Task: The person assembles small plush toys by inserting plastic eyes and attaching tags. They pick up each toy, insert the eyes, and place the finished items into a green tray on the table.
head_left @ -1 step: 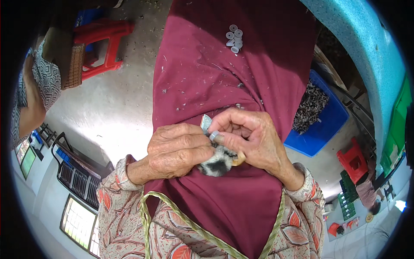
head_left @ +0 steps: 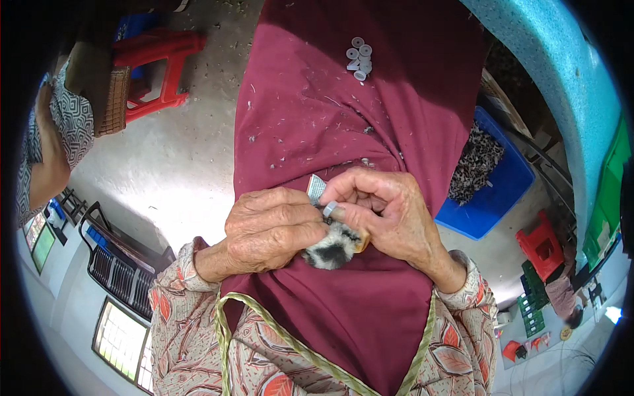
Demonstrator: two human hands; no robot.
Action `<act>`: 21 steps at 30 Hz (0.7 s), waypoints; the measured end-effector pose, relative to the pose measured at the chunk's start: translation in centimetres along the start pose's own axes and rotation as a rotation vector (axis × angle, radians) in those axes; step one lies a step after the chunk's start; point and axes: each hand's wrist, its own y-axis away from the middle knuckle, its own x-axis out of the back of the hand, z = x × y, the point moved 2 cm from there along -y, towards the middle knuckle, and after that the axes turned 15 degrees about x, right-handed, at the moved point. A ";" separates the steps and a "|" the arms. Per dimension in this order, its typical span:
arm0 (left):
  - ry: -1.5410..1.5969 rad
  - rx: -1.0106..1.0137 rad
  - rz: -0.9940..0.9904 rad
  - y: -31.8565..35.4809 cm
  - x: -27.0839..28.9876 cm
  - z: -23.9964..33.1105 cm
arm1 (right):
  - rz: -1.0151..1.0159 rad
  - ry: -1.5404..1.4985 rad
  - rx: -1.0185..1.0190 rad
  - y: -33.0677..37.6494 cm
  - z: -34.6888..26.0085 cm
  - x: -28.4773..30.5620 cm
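My left hand (head_left: 277,228) is closed around a fluffy black-and-white bundle (head_left: 329,256), perhaps feathers, just above my lap. Between the thumb and fingers of my right hand (head_left: 393,211) is a small whitish plastic ring (head_left: 330,209), touching or very near the top of the bundle. A strip of printed paper (head_left: 316,187) sticks up between the two hands. Something yellowish (head_left: 362,241) shows under my right hand, beside the fluff; its kind is hidden. Several white plastic rings (head_left: 360,59) lie in a pile farther up the maroon cloth (head_left: 310,132) over my lap.
Bits of fluff dot the cloth. To the right stands a blue tub (head_left: 472,221) of black-and-white feather-like pieces (head_left: 477,165), near a speckled turquoise edge (head_left: 548,53). A red plastic stool (head_left: 173,82) and a seated person's arm (head_left: 53,145) are at left; a red stool (head_left: 543,247) is at right.
The ring has tilted and shifted slightly to the right in my right fingers. Less of the yellowish thing shows. My left hand stays nearly still.
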 end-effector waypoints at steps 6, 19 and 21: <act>-0.014 0.042 0.018 0.1 0.0 0.3 | -0.006 -0.032 0.016 0.9 0.4 0.3; -0.010 0.116 0.056 0.2 -0.3 0.3 | 0.098 0.093 0.196 1.1 0.8 -0.2; -0.010 0.119 0.069 0.4 -0.5 0.2 | 0.088 0.106 0.211 1.1 0.7 -0.1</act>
